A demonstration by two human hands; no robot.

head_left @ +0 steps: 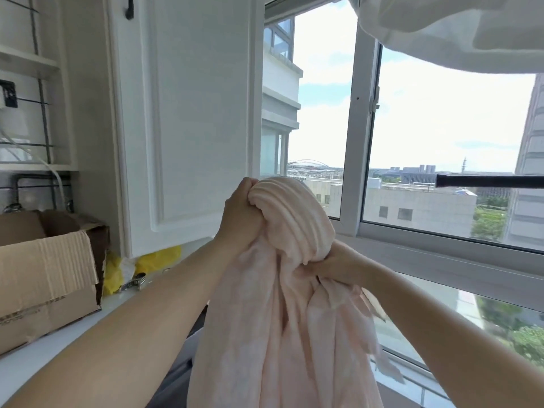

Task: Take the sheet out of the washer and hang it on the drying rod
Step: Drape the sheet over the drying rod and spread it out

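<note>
A pale pink sheet [282, 313] hangs bunched in front of me, its gathered top folded into a thick roll at chest height. My left hand [240, 214] grips the upper left of that roll. My right hand [332, 263] grips the bunch lower down on the right, partly hidden by the cloth. A dark rod [488, 181] juts in from the right edge, level with the top of the sheet and apart from it. The washer is not visible.
A white cabinet door [188, 119] stands straight ahead, a window [441, 136] to its right. White cloth [459, 28] hangs at the top right. An open cardboard box [47, 284] and yellow bags [153, 260] sit on the white counter at left.
</note>
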